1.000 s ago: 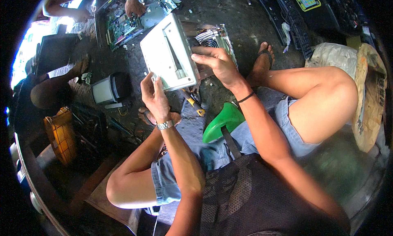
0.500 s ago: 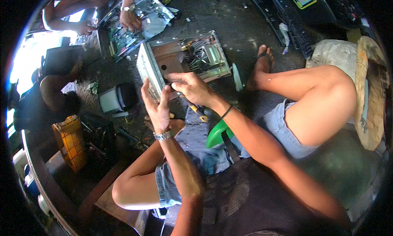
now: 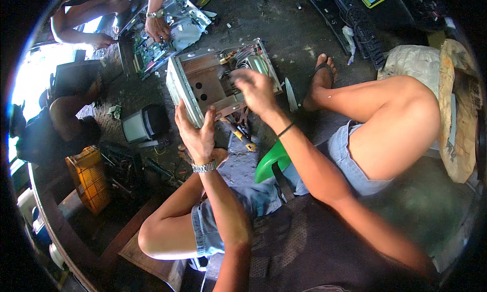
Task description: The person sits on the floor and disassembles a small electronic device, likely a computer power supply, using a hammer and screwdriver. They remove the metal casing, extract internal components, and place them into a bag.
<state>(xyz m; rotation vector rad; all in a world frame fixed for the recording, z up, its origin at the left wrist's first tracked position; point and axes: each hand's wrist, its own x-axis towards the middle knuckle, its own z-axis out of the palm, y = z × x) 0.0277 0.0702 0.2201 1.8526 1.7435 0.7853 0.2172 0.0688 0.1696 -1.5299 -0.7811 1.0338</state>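
An open metal casing (image 3: 209,80), boxy and silver with a brown inner floor, stands tilted on the ground before me. Wires (image 3: 248,62) and small parts fill its far right end. My left hand (image 3: 198,139) grips the near left edge, thumb on the near side and fingers along the left wall. Over the casing's right part hovers my right hand (image 3: 258,94), its fingers smeared by motion; whether they hold anything does not show. A tool with a yellow and black handle (image 3: 244,139) lies below the casing, near my foot.
Another person's hand (image 3: 158,28) works on a metal chassis with a green circuit board (image 3: 152,56) at far left. A small monitor (image 3: 137,127), yellow crate (image 3: 87,178) and black keyboard (image 3: 368,46) lie around. A green curved object (image 3: 271,162) rests by my lap.
My right hand has moved from the casing's near left edge rightward, toward the wires. My left hand has closed onto the edge. The casing has shifted slightly, showing more of its floor.
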